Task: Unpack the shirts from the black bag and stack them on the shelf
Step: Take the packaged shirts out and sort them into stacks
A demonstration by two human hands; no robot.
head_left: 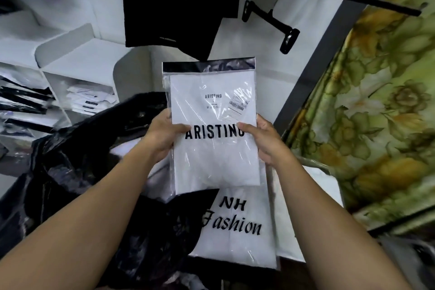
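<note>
Shirt pack (213, 129), a white folded shirt in a clear sleeve, is up in front of me above the mouth of the black bag (77, 160). My left hand (164, 134) grips its left edge and my right hand (263, 139) its right edge. Each thumb is pressed on the front and the fingers are curled behind, about halfway up the pack.

I judge this to be the carry to the shelf (77, 59), which stands to my left beyond the bag. One compartment already holds folded white shirts (91, 99).

The film looks slippery, so I would pinch firmly and hold the pack flat so that the shirt does not slide inside its sleeve. A dark hanging garment (169, 12) is just above the pack's top edge, so I would swing left at this height, not higher. I would lay it square on the pile, lettering up, and let go only once it is resting there.

Another pack (235, 231), lettered "NH Fashion", lies below, and a fold of the bag overlaps its left edge.
</note>
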